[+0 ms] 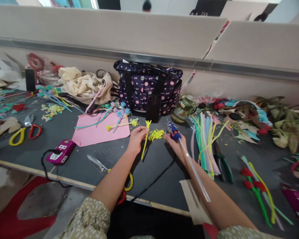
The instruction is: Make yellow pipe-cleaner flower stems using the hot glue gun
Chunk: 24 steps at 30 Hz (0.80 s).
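Observation:
Between the fingertips of my left hand (137,138) is a yellow pipe-cleaner flower (145,144), its small petals at the top and its stem slanting down. My right hand (176,144) is wrapped round a blue glue gun (173,131); a long clear glue stick (194,169) runs back from it over my forearm. A pile of short yellow pieces (156,134) lies on the dark table between both hands. Left of my left hand, a pink sheet (102,132) carries another yellow flower (114,126) and stems with blue blossoms.
Behind stand a dark patterned bag (142,86), a phone (153,108) and a green bottle (184,109). Pipe cleaners (205,142) and pliers (224,162) lie right. Scissors (98,164) lie partly under my left forearm; a purple power strip (61,152) is further left.

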Each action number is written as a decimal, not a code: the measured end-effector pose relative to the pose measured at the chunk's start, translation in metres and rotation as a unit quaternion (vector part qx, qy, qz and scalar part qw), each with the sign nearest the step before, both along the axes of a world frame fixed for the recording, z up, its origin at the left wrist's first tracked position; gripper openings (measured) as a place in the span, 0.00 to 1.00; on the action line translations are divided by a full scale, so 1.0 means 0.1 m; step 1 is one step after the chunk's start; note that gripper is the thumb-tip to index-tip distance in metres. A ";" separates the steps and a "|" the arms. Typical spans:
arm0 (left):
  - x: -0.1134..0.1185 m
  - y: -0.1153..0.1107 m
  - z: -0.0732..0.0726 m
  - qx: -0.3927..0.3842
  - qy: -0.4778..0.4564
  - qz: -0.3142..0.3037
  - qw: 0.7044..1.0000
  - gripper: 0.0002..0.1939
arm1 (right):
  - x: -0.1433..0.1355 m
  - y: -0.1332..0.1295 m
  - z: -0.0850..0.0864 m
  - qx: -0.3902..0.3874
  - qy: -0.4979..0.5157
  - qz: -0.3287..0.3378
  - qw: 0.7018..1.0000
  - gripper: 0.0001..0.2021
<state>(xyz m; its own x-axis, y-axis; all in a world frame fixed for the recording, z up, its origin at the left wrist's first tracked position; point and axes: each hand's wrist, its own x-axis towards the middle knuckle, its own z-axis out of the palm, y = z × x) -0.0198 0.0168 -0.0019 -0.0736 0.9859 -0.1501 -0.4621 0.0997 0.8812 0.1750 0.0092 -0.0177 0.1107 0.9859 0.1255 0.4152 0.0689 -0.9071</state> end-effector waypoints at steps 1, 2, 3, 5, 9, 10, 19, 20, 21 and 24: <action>0.00 0.00 -0.01 -0.010 -0.007 0.002 1.000 0.10 | 0.02 0.02 -0.02 0.008 -0.030 -0.004 1.000 0.13; 0.00 0.01 -0.01 -0.018 -0.014 0.005 1.000 0.11 | 0.03 0.04 -0.03 0.014 -0.058 -0.003 0.998 0.12; 0.00 0.01 -0.02 -0.024 -0.020 0.008 0.999 0.12 | 0.04 0.05 -0.04 0.018 -0.084 -0.001 0.996 0.11; 0.00 0.02 -0.03 -0.029 -0.031 0.011 0.999 0.12 | 0.07 0.08 -0.05 0.022 -0.128 0.006 0.991 0.09; 0.00 0.01 -0.04 -0.027 -0.028 0.000 0.999 0.13 | 0.10 0.10 -0.05 0.008 -0.199 0.009 0.980 0.10; 0.01 0.00 -0.03 -0.027 -0.025 -0.004 0.999 0.12 | 0.09 0.11 -0.05 0.000 -0.219 0.006 0.976 0.10; 0.02 -0.01 -0.02 -0.031 -0.020 -0.023 0.999 0.11 | -0.07 0.12 -0.11 -0.037 -0.358 -0.008 0.933 0.12; 0.02 -0.01 -0.02 -0.031 -0.021 -0.022 0.999 0.11 | -0.06 0.12 -0.12 -0.037 -0.343 -0.010 0.938 0.12; 0.02 -0.01 -0.02 -0.031 -0.022 -0.021 0.999 0.11 | -0.06 0.12 -0.12 -0.036 -0.315 -0.011 0.948 0.12; 0.03 -0.01 -0.02 -0.041 -0.025 -0.025 0.999 0.12 | -0.06 0.10 -0.11 -0.003 -0.146 -0.004 0.989 0.09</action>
<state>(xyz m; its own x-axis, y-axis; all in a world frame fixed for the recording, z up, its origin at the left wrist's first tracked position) -0.0170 0.0158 -0.0036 -0.0156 0.9725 -0.2324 -0.4975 0.1941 0.8454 0.1694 0.0195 -0.0284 0.0784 0.9861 0.1466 0.6594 0.0590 -0.7495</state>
